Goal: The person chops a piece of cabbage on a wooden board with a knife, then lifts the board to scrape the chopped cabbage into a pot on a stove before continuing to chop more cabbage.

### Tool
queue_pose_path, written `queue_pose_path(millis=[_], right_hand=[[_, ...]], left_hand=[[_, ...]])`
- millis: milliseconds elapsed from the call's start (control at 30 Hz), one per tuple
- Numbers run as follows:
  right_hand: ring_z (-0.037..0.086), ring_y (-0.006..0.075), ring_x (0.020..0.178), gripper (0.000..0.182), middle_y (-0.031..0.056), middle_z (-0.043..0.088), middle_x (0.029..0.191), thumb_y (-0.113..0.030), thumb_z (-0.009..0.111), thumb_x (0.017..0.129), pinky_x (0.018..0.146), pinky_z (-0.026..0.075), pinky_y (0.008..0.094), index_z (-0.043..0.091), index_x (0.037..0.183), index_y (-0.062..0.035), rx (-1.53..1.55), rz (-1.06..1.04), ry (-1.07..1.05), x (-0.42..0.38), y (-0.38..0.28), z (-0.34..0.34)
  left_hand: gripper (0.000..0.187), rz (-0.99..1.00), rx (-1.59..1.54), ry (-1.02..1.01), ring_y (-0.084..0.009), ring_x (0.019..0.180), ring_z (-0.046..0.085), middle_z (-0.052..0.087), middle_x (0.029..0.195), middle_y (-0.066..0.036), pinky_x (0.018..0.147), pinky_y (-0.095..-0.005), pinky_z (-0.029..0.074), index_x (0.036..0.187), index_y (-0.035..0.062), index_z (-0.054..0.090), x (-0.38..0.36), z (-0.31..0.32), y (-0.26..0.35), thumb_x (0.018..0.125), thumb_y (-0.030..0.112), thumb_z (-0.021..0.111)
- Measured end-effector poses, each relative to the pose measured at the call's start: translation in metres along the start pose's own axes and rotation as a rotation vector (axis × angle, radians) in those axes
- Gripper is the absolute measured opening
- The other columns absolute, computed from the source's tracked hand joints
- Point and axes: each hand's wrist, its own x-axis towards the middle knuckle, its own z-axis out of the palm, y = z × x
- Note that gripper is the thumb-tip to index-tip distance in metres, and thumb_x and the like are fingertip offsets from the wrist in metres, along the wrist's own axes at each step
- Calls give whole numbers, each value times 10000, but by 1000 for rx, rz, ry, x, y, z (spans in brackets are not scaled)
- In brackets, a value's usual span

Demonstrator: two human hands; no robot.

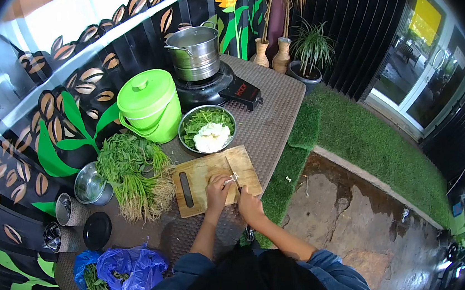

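Note:
My left hand (218, 191) is closed, its fingertips pinching a small whitish piece of food (234, 177) whose kind I cannot make out. My right hand (249, 205) wraps round the handle of a knife (231, 168). The blade points away from me, right beside the whitish piece. Both hands are over a wooden cutting board (195, 175) with a slot handle on its left. Just beyond the board is a metal bowl (180, 134) of cut greens (201, 121), with a white heap (213, 138) on top.
Left of the board lies a large bunch of rooted greens (134, 168), near a metal bowl (92, 183). Behind stand a green lidded bucket (149, 102) and a pot (195, 53) on a burner (199, 91). Blue plastic bags (133, 272) lie front left. The table's edge (284, 159) is to the right.

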Motion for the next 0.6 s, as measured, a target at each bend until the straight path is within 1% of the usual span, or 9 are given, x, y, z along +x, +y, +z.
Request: queue_pose_path(millis=[100,167,233,300,333,400,533,600], right_hand=[[651,450,815,305,296,641,812,-252,434,951,705,531,516,416,1081,24,-6,-14,-2,2,-1,7],[651,449,821,296,300,640,816,-250,437,950,709,530,518,419,1069,20,19,-34,0,10,1,-4],[651,449,827,287,305,639,820,-249,439,949,713,530,520,422,1057,17,37,-54,4,13,8,-11],[651,448,826,288,306,641,831,-253,444,949,711,531,518,428,1051,15,-36,-109,-1,17,11,-10],[651,448,826,288,306,641,831,-253,444,949,711,531,518,428,1051,15,-36,-110,-1,14,9,-7],[651,445,817,301,302,642,835,-265,445,954,710,528,519,427,1060,16,10,-24,21,3,4,2],[645,453,816,310,301,642,839,-273,435,961,719,520,525,423,1068,18,-26,-32,25,5,4,13],[664,426,808,267,272,657,838,-223,432,941,695,539,496,434,1062,15,-13,-63,46,20,7,3]], left_hand=[[133,-1,14,-15,-281,873,614,682,891,-114,754,-363,489,848,7,689,2,-3,1,722,19,727],[117,24,21,-11,-281,882,613,675,893,-107,751,-365,494,856,9,683,0,-2,-1,756,63,714],[116,15,16,-18,-280,883,613,675,893,-108,751,-365,494,854,9,683,-1,1,-5,757,63,715],[116,8,17,-19,-280,884,614,675,893,-108,751,-365,494,853,8,684,-2,2,-5,757,63,715],[116,13,32,-7,-281,885,615,676,893,-108,752,-365,494,850,8,684,-2,1,-3,754,64,717],[116,19,48,8,-282,885,615,676,893,-107,753,-365,495,847,8,684,0,1,0,751,64,719],[114,1,-3,1,-285,882,616,677,886,-108,764,-371,493,832,7,683,1,0,-2,741,60,724],[113,-2,-21,-4,-286,881,616,677,883,-108,767,-373,493,827,7,683,-2,0,-5,735,57,726]])
